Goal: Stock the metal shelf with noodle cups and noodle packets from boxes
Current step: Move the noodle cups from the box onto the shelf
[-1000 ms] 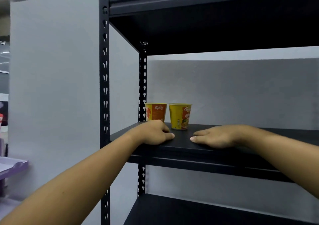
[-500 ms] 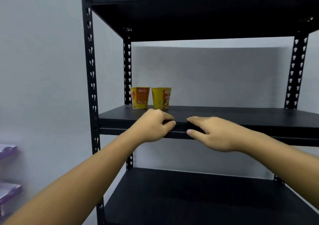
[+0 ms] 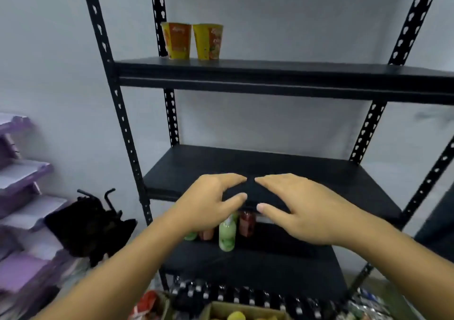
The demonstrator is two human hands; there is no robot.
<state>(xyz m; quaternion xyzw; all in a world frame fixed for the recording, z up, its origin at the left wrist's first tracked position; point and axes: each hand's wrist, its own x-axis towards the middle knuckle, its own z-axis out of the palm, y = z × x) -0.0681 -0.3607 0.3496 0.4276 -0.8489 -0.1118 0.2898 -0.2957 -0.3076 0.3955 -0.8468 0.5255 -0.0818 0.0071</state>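
Hovering above the cardboard box [image 3: 258, 310] at the near edge of view, with a red packet [image 3: 147, 303] just left of it, my left hand [image 3: 211, 201] and right hand [image 3: 302, 209] are both spread wide and hold nothing. Their fingertips nearly meet in front of the middle board [image 3: 245, 162] of the metal shelf [image 3: 122, 113]. Beyond them, on the board below, stand a green bottle [image 3: 227, 236] and a red bottle [image 3: 247, 224]. Farther off and higher, two noodle cups [image 3: 178, 41] stand side by side at the far left of the upper board. The step in hand looks like fetching fresh stock. The next move calls for lowering both hands into the box, closing on cups or packets, and lifting them to a bare board.
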